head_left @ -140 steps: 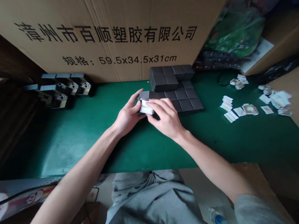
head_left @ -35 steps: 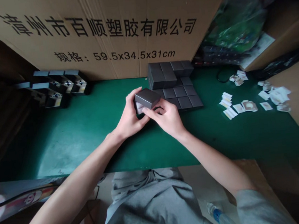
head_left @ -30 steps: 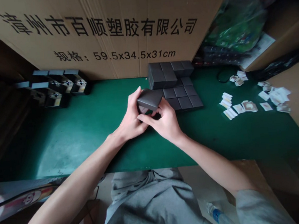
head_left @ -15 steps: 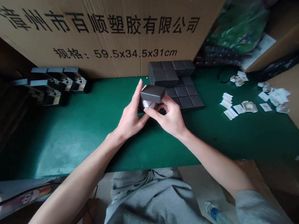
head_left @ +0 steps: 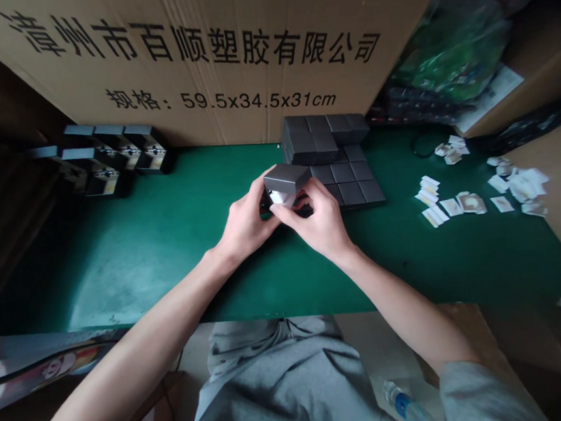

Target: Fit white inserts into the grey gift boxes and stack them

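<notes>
A small dark grey box (head_left: 287,178) with a hinged lid is held just above the green table (head_left: 156,247), with a white inner pad showing under the lid. My left hand (head_left: 245,221) grips its left side, fingers curled round it. My right hand (head_left: 321,223) holds its right and front side, thumb and fingers pinched at the white pad. Right behind them lies a block of closed dark grey boxes (head_left: 335,160), partly stacked two high.
Several open boxes (head_left: 114,163) stand at the back left. Small white cards (head_left: 475,187) lie scattered at the right. A large printed cardboard carton (head_left: 227,51) forms the back wall. Green bags (head_left: 448,58) and more cartons fill the right. A water bottle (head_left: 408,409) lies near my lap.
The box was turned and tilted in both hands, its lid lifted to show the white pad, then lowered a little toward the table. Both hands kept hold of it.
</notes>
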{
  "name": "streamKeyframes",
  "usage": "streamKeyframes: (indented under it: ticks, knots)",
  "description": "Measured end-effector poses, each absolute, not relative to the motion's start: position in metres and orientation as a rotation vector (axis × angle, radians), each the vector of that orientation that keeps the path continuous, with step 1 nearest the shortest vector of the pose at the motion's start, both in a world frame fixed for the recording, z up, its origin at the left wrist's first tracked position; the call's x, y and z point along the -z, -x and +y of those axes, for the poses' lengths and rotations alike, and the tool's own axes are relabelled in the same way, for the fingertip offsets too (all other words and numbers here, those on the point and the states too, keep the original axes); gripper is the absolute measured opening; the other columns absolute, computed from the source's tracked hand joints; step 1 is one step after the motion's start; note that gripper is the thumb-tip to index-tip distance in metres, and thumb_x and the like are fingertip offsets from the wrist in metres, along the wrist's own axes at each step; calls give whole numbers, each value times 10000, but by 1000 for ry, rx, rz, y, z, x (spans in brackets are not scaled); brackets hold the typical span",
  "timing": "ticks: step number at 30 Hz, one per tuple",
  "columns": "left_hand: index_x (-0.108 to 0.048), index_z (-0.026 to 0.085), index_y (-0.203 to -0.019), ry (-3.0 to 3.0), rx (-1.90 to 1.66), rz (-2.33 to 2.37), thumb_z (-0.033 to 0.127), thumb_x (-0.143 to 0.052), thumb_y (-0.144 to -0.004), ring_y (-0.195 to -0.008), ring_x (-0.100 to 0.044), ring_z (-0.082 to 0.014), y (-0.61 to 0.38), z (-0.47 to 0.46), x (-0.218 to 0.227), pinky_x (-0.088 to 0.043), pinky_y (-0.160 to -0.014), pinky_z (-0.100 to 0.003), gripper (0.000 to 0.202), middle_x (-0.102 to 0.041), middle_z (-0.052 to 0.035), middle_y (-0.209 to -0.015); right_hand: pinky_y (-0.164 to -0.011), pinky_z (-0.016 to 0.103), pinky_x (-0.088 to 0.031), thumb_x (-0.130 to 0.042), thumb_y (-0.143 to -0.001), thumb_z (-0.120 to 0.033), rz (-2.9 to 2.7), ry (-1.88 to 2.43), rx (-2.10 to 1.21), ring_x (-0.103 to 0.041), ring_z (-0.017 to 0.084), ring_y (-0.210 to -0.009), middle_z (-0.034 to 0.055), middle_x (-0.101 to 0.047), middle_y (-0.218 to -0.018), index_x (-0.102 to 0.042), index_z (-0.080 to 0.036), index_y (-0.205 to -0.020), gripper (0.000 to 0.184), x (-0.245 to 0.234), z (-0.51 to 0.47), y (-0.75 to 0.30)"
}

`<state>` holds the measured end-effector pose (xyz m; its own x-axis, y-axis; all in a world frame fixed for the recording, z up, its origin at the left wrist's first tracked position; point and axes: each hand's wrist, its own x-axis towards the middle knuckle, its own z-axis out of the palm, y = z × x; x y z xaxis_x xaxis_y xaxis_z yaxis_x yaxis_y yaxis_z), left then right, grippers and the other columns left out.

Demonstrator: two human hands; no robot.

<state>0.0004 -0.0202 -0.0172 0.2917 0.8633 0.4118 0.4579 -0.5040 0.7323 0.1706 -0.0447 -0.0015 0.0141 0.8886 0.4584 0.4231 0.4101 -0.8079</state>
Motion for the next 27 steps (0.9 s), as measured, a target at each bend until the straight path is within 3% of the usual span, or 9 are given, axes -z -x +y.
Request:
streamKeyframes:
  ticks: [3, 6, 12, 17, 22, 27]
  knots:
    - [-498, 234, -1523, -2075, -1120, 1155, 298, -739, -884, -1059, -760, -222, -2, -21, 16, -611, -941, -304, 686, -755, -75, -1276, -716, 323, -609, -824, -841, -423, -1561, 1202, -523, -640, 159, -769, 19, -654, -951, -645, -240, -967, 285, 2, -45, -169]
    - [-560, 208, -1432, -2019, -1124, 1165, 347, -760, -882, -977, -762, -202, -4, -21, 14, -617, -866, -282, 602, -773, -75, -1197, -702, 333, -595, -776, -874, -395, -1534, 1207, -493, -639, 168, -765, 23, -643, -917, -636, -237, -949, 224, 3, -45, -168]
    - [-614, 208, -1265, -1880, -1155, 1193, 416, -809, -843, -872, -751, -183, -5, -17, 12, -606, -737, -259, 508, -783, -41, -1054, -752, 344, -610, -741, -891, -375, -1511, 1171, -490, -696, 211, -950, 64, -701, -1079, -625, -252, -1163, 320, 8, -41, -172]
    - [-605, 202, -1276, -1775, -1165, 1163, 437, -839, -827, -895, -752, -201, -5, -19, 12, -624, -753, -283, 558, -780, -53, -1069, -760, 327, -605, -765, -894, -387, -1471, 1126, -560, -705, 180, -920, 78, -690, -1225, -512, -274, -1260, 458, 6, -43, -171]
    - [-587, 193, -1275, -1564, -1165, 1042, 477, -867, -798, -1056, -759, -263, -6, -16, 11, -651, -890, -364, 621, -758, -101, -1202, -748, 323, -589, -662, -989, -439, -1512, 1136, -481, -689, 176, -930, 80, -663, -1220, -514, -266, -1172, 291, 5, -45, -173]
    - [-573, 179, -1270, -1438, -1147, 960, 409, -890, -774, -1106, -751, -279, -5, -12, 11, -649, -954, -403, 632, -742, -123, -1231, -747, 345, -607, -556, -1049, -444, -1597, 1120, -378, -642, 208, -1022, 101, -576, -1211, -546, -269, -1171, 214, 6, -43, -177]
